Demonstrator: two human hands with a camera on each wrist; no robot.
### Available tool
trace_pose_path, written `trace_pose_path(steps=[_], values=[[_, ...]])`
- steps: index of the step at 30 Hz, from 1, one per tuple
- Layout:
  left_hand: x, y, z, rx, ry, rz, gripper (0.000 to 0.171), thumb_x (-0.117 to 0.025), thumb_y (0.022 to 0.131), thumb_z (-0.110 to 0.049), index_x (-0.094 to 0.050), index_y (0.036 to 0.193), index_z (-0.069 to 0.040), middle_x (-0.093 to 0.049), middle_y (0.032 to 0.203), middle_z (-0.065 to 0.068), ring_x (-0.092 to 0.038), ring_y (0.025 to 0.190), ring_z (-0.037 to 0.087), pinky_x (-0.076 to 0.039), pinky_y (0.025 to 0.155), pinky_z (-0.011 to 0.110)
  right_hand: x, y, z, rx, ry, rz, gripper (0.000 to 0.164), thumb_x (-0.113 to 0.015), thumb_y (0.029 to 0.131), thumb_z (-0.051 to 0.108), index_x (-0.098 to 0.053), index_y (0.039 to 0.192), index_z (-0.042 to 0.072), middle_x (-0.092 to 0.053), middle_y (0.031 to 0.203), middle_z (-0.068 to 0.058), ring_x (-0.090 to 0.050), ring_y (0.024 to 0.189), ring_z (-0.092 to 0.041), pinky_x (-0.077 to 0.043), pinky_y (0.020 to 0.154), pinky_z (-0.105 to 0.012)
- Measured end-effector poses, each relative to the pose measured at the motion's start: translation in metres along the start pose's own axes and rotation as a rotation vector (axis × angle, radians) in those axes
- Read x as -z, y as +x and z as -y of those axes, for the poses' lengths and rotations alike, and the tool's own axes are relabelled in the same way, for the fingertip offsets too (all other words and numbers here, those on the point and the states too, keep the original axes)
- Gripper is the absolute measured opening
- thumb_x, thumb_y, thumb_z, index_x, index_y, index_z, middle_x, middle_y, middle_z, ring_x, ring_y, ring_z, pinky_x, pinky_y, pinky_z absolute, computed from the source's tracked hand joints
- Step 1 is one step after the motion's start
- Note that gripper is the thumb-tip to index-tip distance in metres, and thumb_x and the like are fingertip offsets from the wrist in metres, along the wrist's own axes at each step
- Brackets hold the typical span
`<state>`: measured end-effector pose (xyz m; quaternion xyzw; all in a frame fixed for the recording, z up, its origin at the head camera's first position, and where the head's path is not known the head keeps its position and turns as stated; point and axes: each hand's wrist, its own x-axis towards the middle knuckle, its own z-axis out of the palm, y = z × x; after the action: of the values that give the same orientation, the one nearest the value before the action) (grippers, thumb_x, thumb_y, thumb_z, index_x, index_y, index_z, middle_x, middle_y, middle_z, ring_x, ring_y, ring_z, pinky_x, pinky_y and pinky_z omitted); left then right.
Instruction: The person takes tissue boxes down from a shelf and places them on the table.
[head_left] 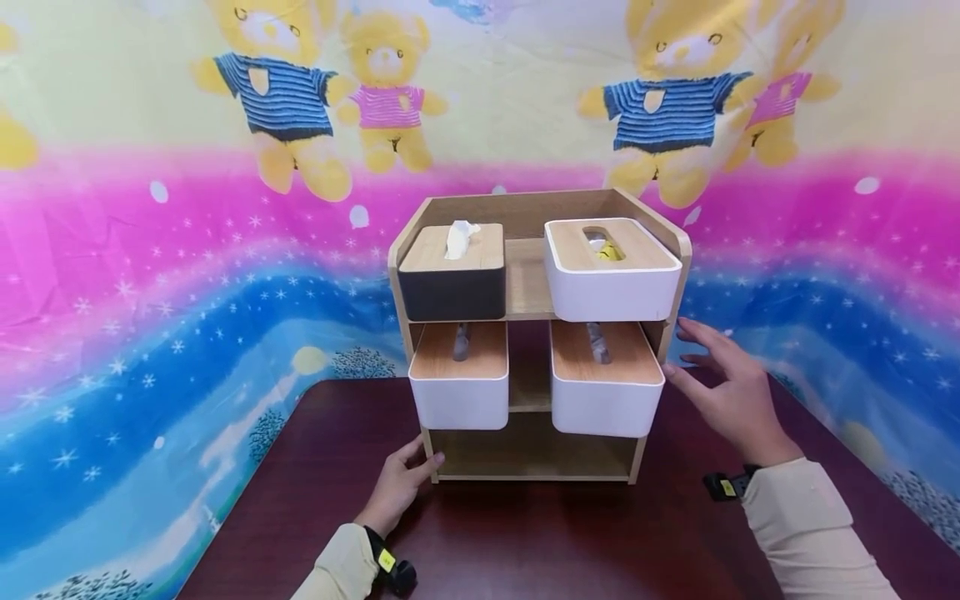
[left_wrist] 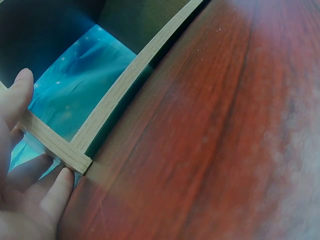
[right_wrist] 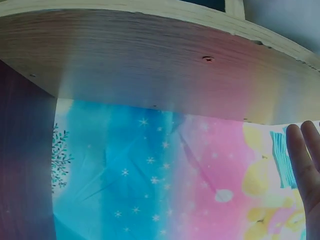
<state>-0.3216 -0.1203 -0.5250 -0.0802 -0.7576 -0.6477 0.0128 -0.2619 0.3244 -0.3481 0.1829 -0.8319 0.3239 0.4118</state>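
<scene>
A wooden desktop shelf stands upright on the table. At its lower left corner my left hand grips the side panel, thumb on the inner face and fingers outside, as the left wrist view shows. My right hand is beside the right side panel, fingers stretched out and the thumb near its front edge; whether they touch the panel I cannot tell. On the top level sit a black tissue box and a white tissue box. Two more white boxes, left and right, jut forward from the middle level.
The dark reddish table extends around the shelf. Behind it hangs a cloth backdrop with printed bears and snowflakes. A tissue pokes out of the black box, and something yellow shows in the upper white box's slot.
</scene>
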Motion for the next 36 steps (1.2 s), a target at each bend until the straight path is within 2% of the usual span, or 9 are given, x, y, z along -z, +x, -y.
trace_pose_path(steps=[3, 5, 15, 22, 28, 30, 33, 36], values=[[-0.001, 0.001, 0.000, 0.003, 0.004, 0.000, 0.069, -0.074, 0.087, -0.037, -0.047, 0.146, -0.014, -0.045, 0.147, 0.010, -0.037, 0.136, 0.030, -0.038, 0.104, 0.049, 0.002, 0.004, 0.002, 0.019, -0.005, -0.004, 0.080, -0.082, 0.077, 0.002, -0.048, 0.146, 0.027, -0.053, 0.139, -0.007, -0.060, 0.101, 0.002, -0.040, 0.083, -0.005], [-0.001, 0.001, -0.001, 0.003, 0.004, 0.002, 0.068, -0.074, 0.087, -0.035, -0.047, 0.146, -0.014, -0.045, 0.147, 0.010, -0.037, 0.136, 0.031, -0.038, 0.103, 0.050, 0.004, 0.006, 0.004, 0.031, -0.006, -0.008, 0.081, -0.082, 0.077, 0.001, -0.047, 0.146, 0.027, -0.053, 0.140, -0.006, -0.055, 0.101, 0.011, -0.039, 0.083, -0.005], [-0.002, 0.001, -0.003, 0.004, 0.015, -0.002, 0.067, -0.073, 0.088, -0.032, -0.046, 0.146, -0.013, -0.045, 0.147, 0.011, -0.039, 0.134, 0.030, -0.039, 0.103, 0.048, 0.012, 0.018, 0.011, 0.027, -0.043, -0.024, 0.086, -0.085, 0.074, 0.003, -0.046, 0.146, 0.030, -0.051, 0.142, -0.005, -0.053, 0.102, 0.011, -0.038, 0.082, -0.004], [-0.001, 0.003, -0.003, 0.000, 0.011, -0.005, 0.066, -0.073, 0.089, -0.031, -0.045, 0.147, -0.012, -0.044, 0.147, 0.011, -0.039, 0.134, 0.030, -0.039, 0.103, 0.048, 0.014, 0.029, 0.016, 0.078, -0.050, -0.044, 0.093, -0.086, 0.070, -0.002, -0.045, 0.147, 0.028, -0.052, 0.140, -0.004, -0.051, 0.105, 0.013, -0.039, 0.085, -0.006], [0.000, 0.003, -0.002, 0.005, 0.013, -0.013, 0.065, -0.072, 0.090, -0.028, -0.045, 0.147, -0.012, -0.044, 0.147, 0.012, -0.039, 0.134, 0.031, -0.038, 0.103, 0.049, 0.016, 0.039, 0.023, 0.081, -0.032, -0.060, 0.094, -0.086, 0.069, -0.003, -0.044, 0.148, 0.027, -0.054, 0.137, -0.006, -0.050, 0.110, 0.011, -0.040, 0.084, -0.006], [0.000, 0.003, -0.002, 0.013, 0.016, -0.017, 0.065, -0.072, 0.090, -0.029, -0.046, 0.146, -0.012, -0.044, 0.147, 0.012, -0.038, 0.135, 0.031, -0.037, 0.104, 0.050, 0.017, 0.041, 0.025, 0.077, -0.032, -0.063, 0.096, -0.086, 0.069, -0.003, -0.043, 0.149, 0.026, -0.055, 0.136, -0.007, -0.053, 0.110, 0.006, -0.041, 0.084, -0.007], [-0.001, 0.001, -0.003, 0.020, 0.024, -0.019, 0.066, -0.072, 0.089, -0.030, -0.046, 0.146, -0.011, -0.044, 0.147, 0.013, -0.036, 0.136, 0.033, -0.036, 0.104, 0.052, 0.017, 0.045, 0.026, 0.080, -0.046, -0.063, 0.100, -0.087, 0.067, -0.003, -0.040, 0.150, 0.025, -0.054, 0.136, -0.008, -0.059, 0.111, -0.012, -0.040, 0.084, -0.006], [-0.002, 0.000, -0.002, 0.031, 0.025, -0.023, 0.067, -0.073, 0.088, -0.032, -0.046, 0.146, -0.011, -0.043, 0.147, 0.014, -0.036, 0.136, 0.034, -0.035, 0.105, 0.052, 0.019, 0.048, 0.027, 0.101, -0.069, -0.057, 0.106, -0.089, 0.064, -0.004, -0.037, 0.152, 0.025, -0.052, 0.138, -0.010, -0.059, 0.110, -0.030, -0.039, 0.084, -0.006]])
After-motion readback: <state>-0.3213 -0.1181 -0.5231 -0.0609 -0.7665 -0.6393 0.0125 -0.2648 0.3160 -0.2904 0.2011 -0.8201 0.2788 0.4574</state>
